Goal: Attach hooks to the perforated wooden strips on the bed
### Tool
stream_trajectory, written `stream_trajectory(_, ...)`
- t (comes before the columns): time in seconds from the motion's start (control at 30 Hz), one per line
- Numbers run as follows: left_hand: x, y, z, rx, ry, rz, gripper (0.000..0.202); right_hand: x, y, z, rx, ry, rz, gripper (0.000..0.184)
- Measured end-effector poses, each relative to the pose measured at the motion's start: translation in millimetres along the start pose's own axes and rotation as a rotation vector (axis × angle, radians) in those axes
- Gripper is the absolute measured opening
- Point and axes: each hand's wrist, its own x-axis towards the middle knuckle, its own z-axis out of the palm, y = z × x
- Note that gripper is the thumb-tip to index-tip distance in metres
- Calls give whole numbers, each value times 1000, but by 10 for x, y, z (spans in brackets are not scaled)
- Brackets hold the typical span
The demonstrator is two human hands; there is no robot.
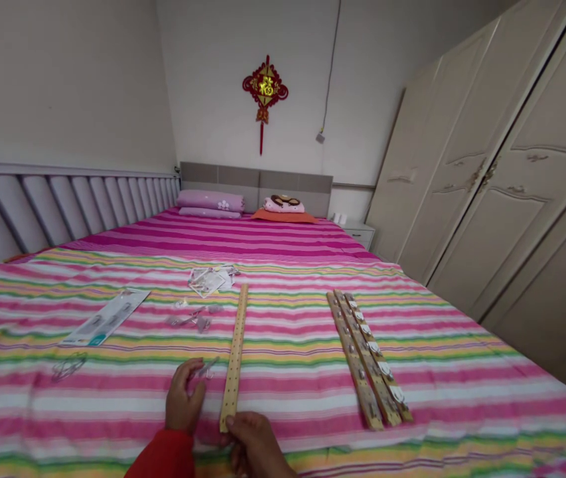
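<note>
A long, pale wooden strip (235, 352) with rows of small holes lies lengthwise on the striped cloth in front of me. My right hand (257, 443) pinches its near end, thumb on top. Just left of the strip is my left hand (184, 396), in a red sleeve, its thumb and fingers apart. Close to those fingertips is a small greyish piece (209, 366), too small to name. Farther off, several small clear and grey pieces (193, 318) lie scattered beside a heap of clear packaging (210, 279).
To the right lie three wooden strips (362, 358) side by side, bearing small metal pieces and white round parts. At left are a flat clear package (108, 318) and a tangle of thin wire-like loops (70, 365). A slatted rail (73, 202) borders the bed; wardrobes (492, 179) stand right.
</note>
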Motion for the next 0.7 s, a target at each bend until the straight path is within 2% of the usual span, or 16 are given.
stream_trajectory(0.2, 7, 32, 1, -2, -1, -4, 23, -35, -8, -53, -12, 13, -90, 42)
stream_trajectory(0.4, 8, 145, -1, 4, 16, -55, 24, -243, 4, -280, 0, 20, -127, 44)
stream_trajectory(0.7, 13, 241, -10, 10, 52, -120, 18, -378, -53, -496, -55, -25, -78, 48)
